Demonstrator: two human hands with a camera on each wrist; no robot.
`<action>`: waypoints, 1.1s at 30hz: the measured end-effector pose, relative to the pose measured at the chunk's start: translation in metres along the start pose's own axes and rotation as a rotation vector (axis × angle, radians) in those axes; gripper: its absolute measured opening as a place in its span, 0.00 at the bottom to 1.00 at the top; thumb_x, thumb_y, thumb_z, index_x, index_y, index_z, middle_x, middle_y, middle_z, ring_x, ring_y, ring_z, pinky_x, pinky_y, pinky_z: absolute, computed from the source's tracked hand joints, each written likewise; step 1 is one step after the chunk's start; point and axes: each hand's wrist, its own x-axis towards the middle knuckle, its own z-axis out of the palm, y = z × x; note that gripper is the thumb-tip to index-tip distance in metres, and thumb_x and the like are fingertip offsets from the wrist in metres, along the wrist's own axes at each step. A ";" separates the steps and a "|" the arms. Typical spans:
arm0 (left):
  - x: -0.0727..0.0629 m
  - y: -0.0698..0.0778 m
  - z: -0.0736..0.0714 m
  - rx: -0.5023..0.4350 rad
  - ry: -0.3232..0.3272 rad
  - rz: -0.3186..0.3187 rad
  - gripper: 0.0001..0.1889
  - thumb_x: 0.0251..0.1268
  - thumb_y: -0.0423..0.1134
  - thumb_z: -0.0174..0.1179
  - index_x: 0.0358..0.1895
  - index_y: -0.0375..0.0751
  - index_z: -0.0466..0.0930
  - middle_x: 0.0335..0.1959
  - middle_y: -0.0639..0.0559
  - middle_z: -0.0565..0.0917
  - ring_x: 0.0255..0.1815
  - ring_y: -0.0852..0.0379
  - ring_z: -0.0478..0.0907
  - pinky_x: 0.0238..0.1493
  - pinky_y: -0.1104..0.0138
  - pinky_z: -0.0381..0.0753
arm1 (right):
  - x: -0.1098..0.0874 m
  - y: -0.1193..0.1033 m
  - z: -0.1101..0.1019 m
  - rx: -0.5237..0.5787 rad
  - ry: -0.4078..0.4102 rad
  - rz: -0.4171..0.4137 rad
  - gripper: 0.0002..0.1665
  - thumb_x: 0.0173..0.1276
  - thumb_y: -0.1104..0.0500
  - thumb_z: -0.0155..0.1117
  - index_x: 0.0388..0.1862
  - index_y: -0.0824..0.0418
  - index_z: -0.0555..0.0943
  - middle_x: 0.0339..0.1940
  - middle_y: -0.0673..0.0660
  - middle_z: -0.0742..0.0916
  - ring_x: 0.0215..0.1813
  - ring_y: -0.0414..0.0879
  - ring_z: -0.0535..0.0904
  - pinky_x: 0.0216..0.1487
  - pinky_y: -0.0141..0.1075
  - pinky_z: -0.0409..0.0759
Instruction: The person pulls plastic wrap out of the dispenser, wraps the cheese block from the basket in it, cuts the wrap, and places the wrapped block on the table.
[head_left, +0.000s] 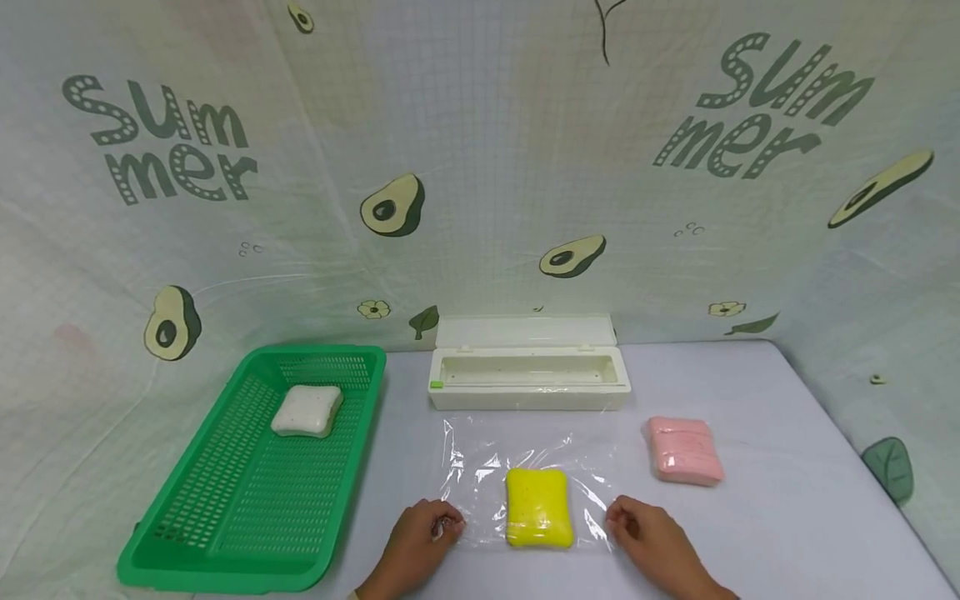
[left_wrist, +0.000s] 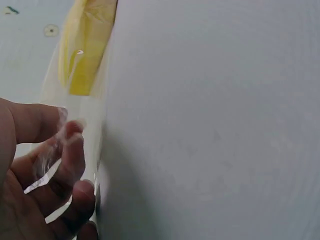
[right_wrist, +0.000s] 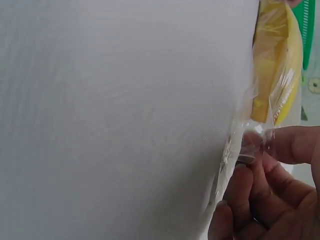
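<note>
Where the film [head_left: 487, 460] is pinched: left hand [head_left: 420, 537] grips the near left part, right hand [head_left: 656, 537] the near right, thumb and fingertips narrow on both.
Yellow block [head_left: 538, 508]: on the table [head_left: 795, 517] between the hands, film across its near side.
Pink block [head_left: 685, 450]: on the table, beyond the right hand, shiny.
White block [head_left: 306, 411]: inside the green basket [head_left: 225, 577], toward its far end.
White box [head_left: 529, 400]: just beyond the film, lid up.
</note>
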 end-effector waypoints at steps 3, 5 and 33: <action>-0.001 0.002 0.000 -0.001 0.049 0.011 0.04 0.65 0.35 0.71 0.38 0.49 0.87 0.30 0.66 0.79 0.31 0.70 0.68 0.32 0.69 0.69 | 0.001 -0.009 -0.001 -0.073 0.034 0.088 0.08 0.67 0.63 0.74 0.35 0.51 0.83 0.25 0.40 0.79 0.28 0.32 0.70 0.33 0.32 0.72; -0.002 0.004 0.000 -0.001 0.090 0.022 0.07 0.63 0.33 0.72 0.40 0.49 0.85 0.31 0.66 0.78 0.31 0.69 0.68 0.34 0.69 0.69 | 0.000 -0.014 -0.002 -0.123 0.082 0.120 0.08 0.67 0.63 0.74 0.37 0.51 0.83 0.27 0.41 0.80 0.29 0.33 0.70 0.33 0.32 0.72; 0.006 0.073 0.057 0.839 0.038 0.405 0.22 0.51 0.55 0.83 0.46 0.59 0.84 0.43 0.62 0.78 0.46 0.59 0.73 0.54 0.61 0.76 | 0.008 -0.048 0.043 -0.529 0.195 -0.613 0.32 0.40 0.58 0.92 0.42 0.49 0.81 0.47 0.44 0.82 0.49 0.42 0.76 0.50 0.40 0.81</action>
